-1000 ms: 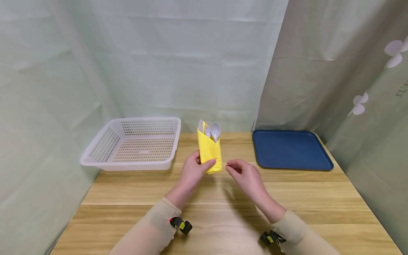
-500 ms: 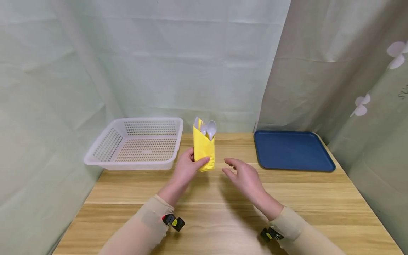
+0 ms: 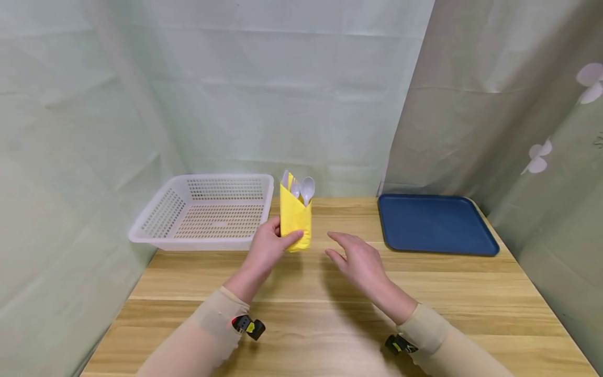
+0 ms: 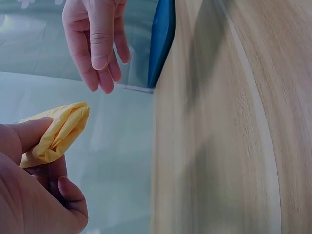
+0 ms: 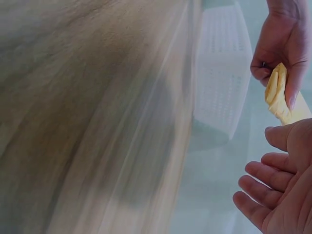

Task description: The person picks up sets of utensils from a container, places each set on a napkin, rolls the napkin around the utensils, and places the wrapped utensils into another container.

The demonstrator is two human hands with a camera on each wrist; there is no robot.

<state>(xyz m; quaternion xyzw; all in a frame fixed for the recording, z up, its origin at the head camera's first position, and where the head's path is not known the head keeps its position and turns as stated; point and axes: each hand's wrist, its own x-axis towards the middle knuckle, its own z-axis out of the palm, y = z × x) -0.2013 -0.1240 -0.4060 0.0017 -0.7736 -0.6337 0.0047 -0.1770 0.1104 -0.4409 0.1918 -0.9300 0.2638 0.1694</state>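
Observation:
My left hand [image 3: 267, 244] grips the lower end of a folded yellow napkin pouch [image 3: 294, 220], thumb across its front. From the pouch's slanted top stick out a pale plastic spoon [image 3: 308, 189], a fork [image 3: 296, 188] beside it, and a knife [image 3: 285, 178] at the left. In the left wrist view the folded bottom of the napkin [image 4: 63, 131] shows between thumb and fingers. My right hand [image 3: 360, 260] hangs over the table to the right of the pouch, apart from it, fingers extended and holding nothing. The right wrist view shows its spread fingers [image 5: 265, 178].
At the back left of the wooden table [image 3: 325, 324] stands a white perforated basket [image 3: 202, 244]. A blue tray [image 3: 438, 222] lies at the back right. Pale curtains [image 3: 282, 94] hang behind and on both sides.
My left hand has shifted left with the napkin pouch, toward the basket. The right hand has gone from pinched fingertips close to the pouch to straightened fingers, with a wider gap between them.

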